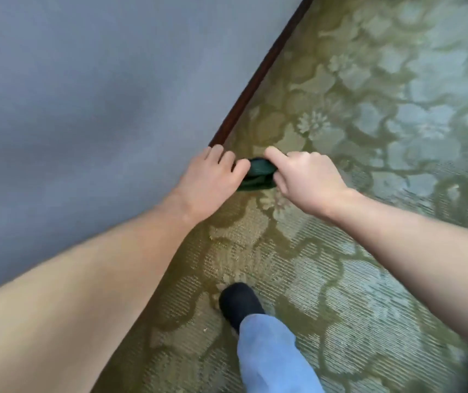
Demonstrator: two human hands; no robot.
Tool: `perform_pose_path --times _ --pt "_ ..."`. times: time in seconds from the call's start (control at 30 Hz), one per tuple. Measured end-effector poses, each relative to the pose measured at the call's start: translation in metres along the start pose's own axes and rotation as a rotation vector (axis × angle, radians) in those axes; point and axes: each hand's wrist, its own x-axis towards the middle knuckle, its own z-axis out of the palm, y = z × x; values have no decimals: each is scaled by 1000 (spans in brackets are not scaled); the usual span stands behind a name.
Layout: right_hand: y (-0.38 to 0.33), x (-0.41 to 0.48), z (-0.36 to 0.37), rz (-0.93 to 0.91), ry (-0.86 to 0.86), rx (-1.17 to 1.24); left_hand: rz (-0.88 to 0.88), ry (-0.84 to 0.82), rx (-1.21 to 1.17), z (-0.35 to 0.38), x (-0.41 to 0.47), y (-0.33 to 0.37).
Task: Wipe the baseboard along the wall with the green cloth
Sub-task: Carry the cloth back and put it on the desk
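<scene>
Head: left hand, right hand grip bunched green cloth (floral carpet).

The baseboard is dark wood, smooth with a slight sheen. Above it the wall looks matt and finely textured (possibly a fabric covering; the view is soft). Below it the carpet is woven, ribbed pile in floral relief. By the baseboard, the green cloth is soft, matt fabric.

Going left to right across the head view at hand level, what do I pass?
Grey wall → left hand → green cloth → right hand → patterned carpet.
</scene>
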Motion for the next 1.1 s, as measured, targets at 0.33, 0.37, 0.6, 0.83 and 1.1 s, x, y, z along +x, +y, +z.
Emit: perform_pose_path --times 0.33,0.37,0.6,0.83,1.1 --pt "117 -3 -197 292 204 -78 181 386 96 -185 163 -24" --pt "140 2 -220 306 219 -84 193 403 101 -203 190 -26" --pt "273 35 -355 364 281 -116 212 501 161 -316 353 -34" --pt "378 76 -459 455 324 -153 242 566 255 -399 489 -51" --pt "526 165 -563 548 377 -260 283 698 369 -462 690 -92"
